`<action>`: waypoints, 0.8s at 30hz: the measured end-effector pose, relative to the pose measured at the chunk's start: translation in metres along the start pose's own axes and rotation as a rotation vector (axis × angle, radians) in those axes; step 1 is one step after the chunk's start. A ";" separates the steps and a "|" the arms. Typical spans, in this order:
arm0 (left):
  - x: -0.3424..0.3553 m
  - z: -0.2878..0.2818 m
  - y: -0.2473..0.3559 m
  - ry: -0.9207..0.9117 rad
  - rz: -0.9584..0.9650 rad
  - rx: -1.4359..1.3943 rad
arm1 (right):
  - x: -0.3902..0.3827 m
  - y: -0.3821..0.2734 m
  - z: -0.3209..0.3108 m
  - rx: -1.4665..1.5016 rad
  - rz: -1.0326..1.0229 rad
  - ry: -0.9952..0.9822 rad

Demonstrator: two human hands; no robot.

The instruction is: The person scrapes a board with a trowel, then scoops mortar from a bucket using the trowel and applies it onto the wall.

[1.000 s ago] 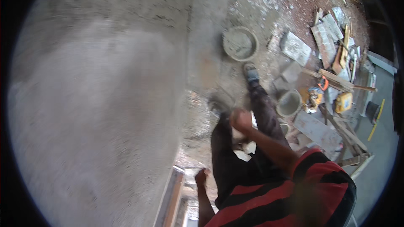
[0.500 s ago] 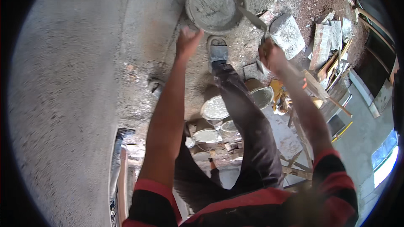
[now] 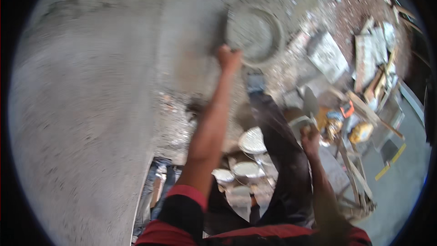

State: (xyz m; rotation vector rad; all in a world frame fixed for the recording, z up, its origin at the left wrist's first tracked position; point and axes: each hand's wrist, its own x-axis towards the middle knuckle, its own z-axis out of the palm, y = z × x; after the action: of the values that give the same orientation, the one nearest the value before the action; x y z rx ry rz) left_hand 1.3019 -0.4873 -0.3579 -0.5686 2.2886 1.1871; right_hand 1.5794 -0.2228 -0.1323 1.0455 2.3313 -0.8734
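A round bucket (image 3: 278,29) of wet grey mortar (image 3: 249,35) stands on the rough ground ahead of me, beside the plastered surface. My left hand (image 3: 229,58) is closed at its near-left rim, the arm stretched out; blur hides the exact hold of the fingers. My right hand (image 3: 310,139) is drawn back beside my right leg, wrapped round the handle of a trowel (image 3: 311,101). The trowel's grey blade points away from me, and the handle is mostly hidden in the fist.
A broad grey cement surface (image 3: 86,109) fills the left. Behind my legs are several mortar-filled buckets (image 3: 248,169). To the right lie a pale slab (image 3: 327,57), scrap boards (image 3: 364,59), a yellow bag (image 3: 361,133) and a wooden frame (image 3: 353,173). My sandalled foot (image 3: 256,83) is near the bucket.
The view has shifted, so the scene sits lower and further right. My left hand has closed in on the bucket's rim. My right hand has drawn back toward my body with the trowel.
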 end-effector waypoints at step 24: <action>-0.558 -0.431 -0.055 0.700 -0.588 -0.606 | -0.190 -0.662 0.022 1.267 -0.229 -0.601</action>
State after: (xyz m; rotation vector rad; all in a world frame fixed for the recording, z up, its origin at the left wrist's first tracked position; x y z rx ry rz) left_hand 1.6725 -0.8022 0.1558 -1.9844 1.9406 1.4980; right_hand 1.1865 -0.6737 0.2104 0.6860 1.2511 -2.4663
